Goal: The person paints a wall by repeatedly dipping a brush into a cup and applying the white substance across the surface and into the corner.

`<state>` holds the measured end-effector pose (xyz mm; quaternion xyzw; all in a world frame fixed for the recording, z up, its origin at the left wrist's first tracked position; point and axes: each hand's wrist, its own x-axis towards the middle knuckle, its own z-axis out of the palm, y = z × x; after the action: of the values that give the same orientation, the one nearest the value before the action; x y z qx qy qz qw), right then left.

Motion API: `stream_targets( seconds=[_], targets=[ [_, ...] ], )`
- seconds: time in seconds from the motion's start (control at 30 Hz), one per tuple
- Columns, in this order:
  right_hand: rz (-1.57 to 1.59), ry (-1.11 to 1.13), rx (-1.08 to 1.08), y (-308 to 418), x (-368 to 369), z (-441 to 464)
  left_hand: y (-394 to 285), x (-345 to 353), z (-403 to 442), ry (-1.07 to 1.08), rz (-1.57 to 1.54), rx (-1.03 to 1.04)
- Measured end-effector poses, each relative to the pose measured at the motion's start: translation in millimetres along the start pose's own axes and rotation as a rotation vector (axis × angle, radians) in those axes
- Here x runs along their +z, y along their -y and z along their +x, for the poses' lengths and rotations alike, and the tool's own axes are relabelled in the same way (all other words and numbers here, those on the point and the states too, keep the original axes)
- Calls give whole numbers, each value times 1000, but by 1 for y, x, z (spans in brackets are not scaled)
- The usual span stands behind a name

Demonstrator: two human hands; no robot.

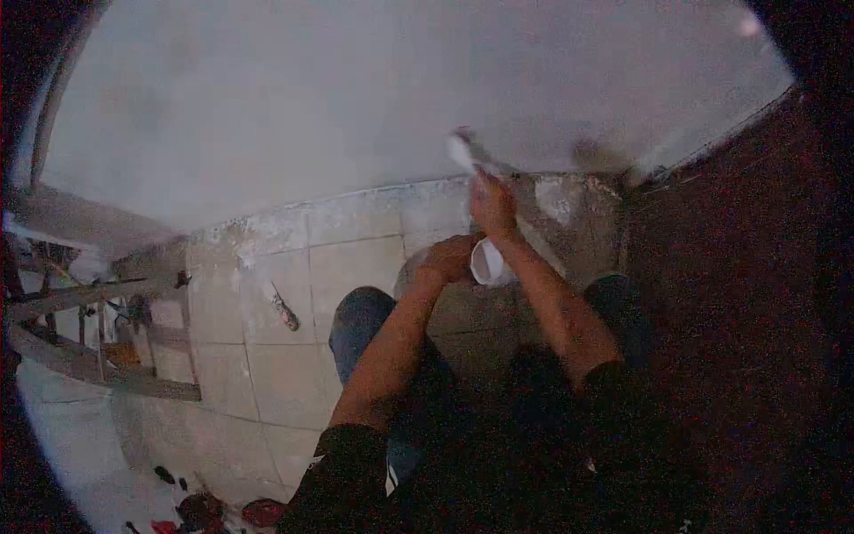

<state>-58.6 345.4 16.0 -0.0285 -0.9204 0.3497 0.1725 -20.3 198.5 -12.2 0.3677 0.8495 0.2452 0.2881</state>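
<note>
My left hand [449, 258] is closed around a white cup-like container [487, 264], its open mouth turned toward me. Just above it, my right hand [495, 206] grips a short tool with a white head [461, 151]. Motion blur hides whether this tool is a brush or a scraper. Its head points up and to the left, in front of the lower part of the pale wall [356, 107]; I cannot tell whether it touches the wall. My right forearm crosses partly in front of the container.
White smears mark the wall's bottom edge and the tiled floor [276, 383]. A slim hand tool [285, 311] lies on the tiles to the left. Beyond it is a wooden frame [107, 294] with things in it. Dark and red items [205, 512] lie at bottom left. A dark brown surface [729, 267] borders the right.
</note>
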Motion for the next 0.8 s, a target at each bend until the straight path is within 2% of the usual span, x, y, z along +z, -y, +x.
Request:
stream_targets(
  seconds=[0.03, 0.17, 0.23, 0.27, 0.33, 0.4, 0.47, 0.53, 0.57, 0.63, 0.7, 0.8],
  targets=[
    [-94, 110, -214, 8, 9, 0, 0, 4, -3, 18, -4, 21],
    [125, 210, -123, 45, 33, 2, -5, -2, -22, -33, 24, -101],
    [113, -66, -165, 29, 39, 9, -11, -5, -27, -78, 36, -166],
    [185, -75, -78, 19, 24, 7, -11, -7, -27, -76, 34, -170],
    [196, 91, 249, 11, -21, 10, -9, -13, -22, -4, 15, -201],
    [-62, -29, 386, -14, -43, 7, -12, -16, -20, 11, 14, -199],
    [-87, -426, -22, -79, -54, 3, -19, -21, -22, 21, 7, -188],
    [10, -319, 168, -137, -79, -1, -28, -22, -20, 18, -22, -148],
    [4, -315, 165, -185, -83, -4, -32, -23, -17, 16, -35, -130],
    [-674, -401, 245, -267, -76, -6, -36, -24, -14, 13, -59, -97],
    [-692, -433, 253, -256, -67, 1, -37, -23, -11, 12, -60, -93],
    [-738, -542, 285, -194, -40, 11, -36, -26, -18, 22, -42, -124]
  ],
)
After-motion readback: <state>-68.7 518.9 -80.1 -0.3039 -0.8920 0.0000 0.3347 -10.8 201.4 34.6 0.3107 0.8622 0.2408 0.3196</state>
